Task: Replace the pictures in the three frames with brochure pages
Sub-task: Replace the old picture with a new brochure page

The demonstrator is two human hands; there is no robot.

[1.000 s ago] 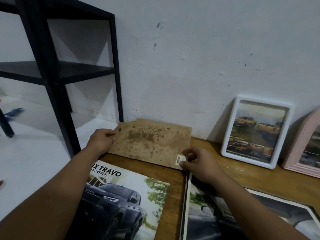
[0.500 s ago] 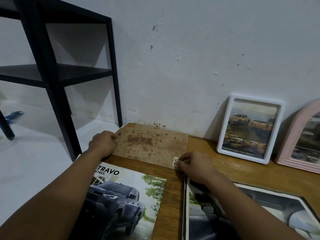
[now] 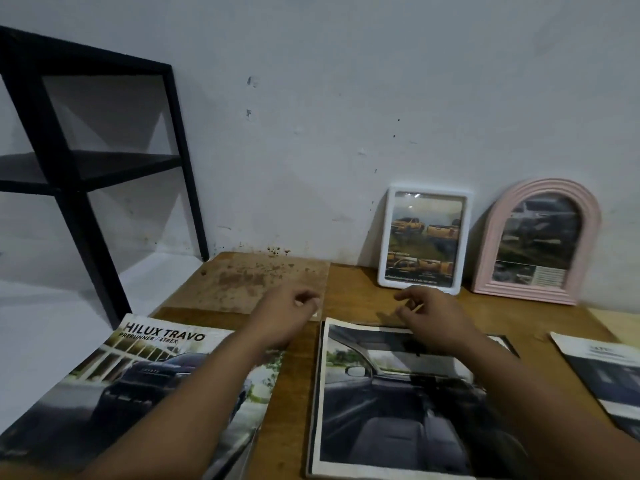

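Big black lettering on the brochure cover [image 3: 138, 386] at the left of the tabletop [image 3: 353, 289] reads "HILUX TRAVO", and beneath it, smaller, "PRERUNNER / 4TREX". There's print on the page in the white frame [image 3: 424, 242], in the pink arched frame [image 3: 538, 244] and on the far-right brochure [image 3: 602, 372], all too blurred to read.

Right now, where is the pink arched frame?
Head view, far right: the pink arched frame leans against the wall, just right of the white frame.
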